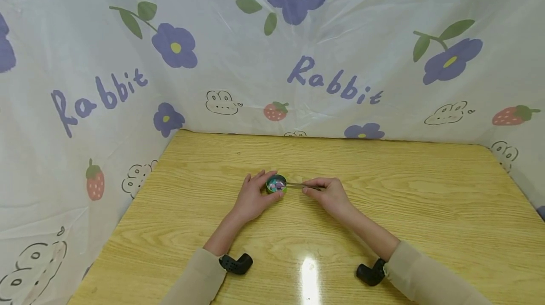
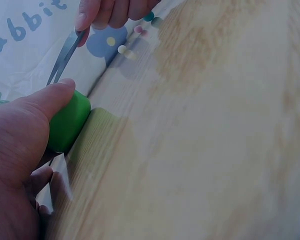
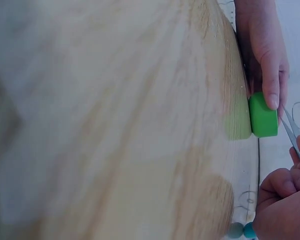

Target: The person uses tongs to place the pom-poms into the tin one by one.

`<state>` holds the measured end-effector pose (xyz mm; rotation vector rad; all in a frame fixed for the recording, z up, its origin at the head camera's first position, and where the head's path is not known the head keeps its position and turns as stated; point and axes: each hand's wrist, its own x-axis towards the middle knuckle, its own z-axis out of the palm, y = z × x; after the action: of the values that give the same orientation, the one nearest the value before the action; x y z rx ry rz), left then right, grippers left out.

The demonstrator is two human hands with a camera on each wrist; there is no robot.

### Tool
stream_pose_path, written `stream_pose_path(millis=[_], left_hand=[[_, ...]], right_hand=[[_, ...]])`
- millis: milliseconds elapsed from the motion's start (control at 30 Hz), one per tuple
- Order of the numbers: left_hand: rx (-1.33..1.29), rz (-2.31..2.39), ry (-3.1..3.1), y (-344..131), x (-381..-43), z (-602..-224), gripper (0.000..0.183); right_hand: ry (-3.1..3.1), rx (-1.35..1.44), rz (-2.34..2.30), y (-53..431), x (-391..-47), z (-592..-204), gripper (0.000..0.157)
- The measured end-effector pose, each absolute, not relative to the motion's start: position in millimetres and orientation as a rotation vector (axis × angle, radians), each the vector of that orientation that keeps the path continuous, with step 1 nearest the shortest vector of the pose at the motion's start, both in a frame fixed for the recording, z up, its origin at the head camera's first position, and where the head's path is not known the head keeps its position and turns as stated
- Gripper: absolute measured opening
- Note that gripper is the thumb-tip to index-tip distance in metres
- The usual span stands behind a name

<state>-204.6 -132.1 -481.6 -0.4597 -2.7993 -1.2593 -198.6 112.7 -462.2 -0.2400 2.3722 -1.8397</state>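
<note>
A small round green cup [image 2: 70, 122] stands on the table. My left hand [image 1: 254, 197] curls round its left side and holds it, thumb at the near rim. Inside the cup, several small balls [image 1: 278, 185] show in pink and purple. My right hand [image 1: 331, 195] pinches a pair of metal tweezers [image 1: 298, 185] between thumb and fingers. The tweezers point left, and their tips overlap the cup's mouth in the head view. In the left wrist view, the tweezer legs are a little apart, with their tips partly behind my left thumb.
Loose balls lie on the table near my right hand: a white ball [image 2: 122, 49], a pink ball [image 2: 138, 29] and a teal ball [image 2: 149, 16]. A printed cloth [image 1: 238, 59] hangs behind the wooden table [image 1: 404, 191] and along its left side.
</note>
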Motion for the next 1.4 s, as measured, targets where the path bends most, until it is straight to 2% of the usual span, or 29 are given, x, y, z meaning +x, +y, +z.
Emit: stream_pose_path(millis=[400, 867, 1400], left_hand=[[-0.477, -1.247, -2.792, -133.3, -205.3, -483.4, 0.065], [-0.476, -1.262, -2.801, -131.9, -206.1, -483.8, 0.066], [-0.475, -1.278, -2.790, -132.8, -205.3, -483.2, 0.065]], right_hand=[[2.415, -0.213, -1.789, 121.0, -197.3, -457.8, 0.021], [2.426, -0.178, -1.741, 154.3, -194.8, -453.1, 0.031], [2.573, -0.103, -1.664, 188.7, -189.8, -458.1, 0.034]])
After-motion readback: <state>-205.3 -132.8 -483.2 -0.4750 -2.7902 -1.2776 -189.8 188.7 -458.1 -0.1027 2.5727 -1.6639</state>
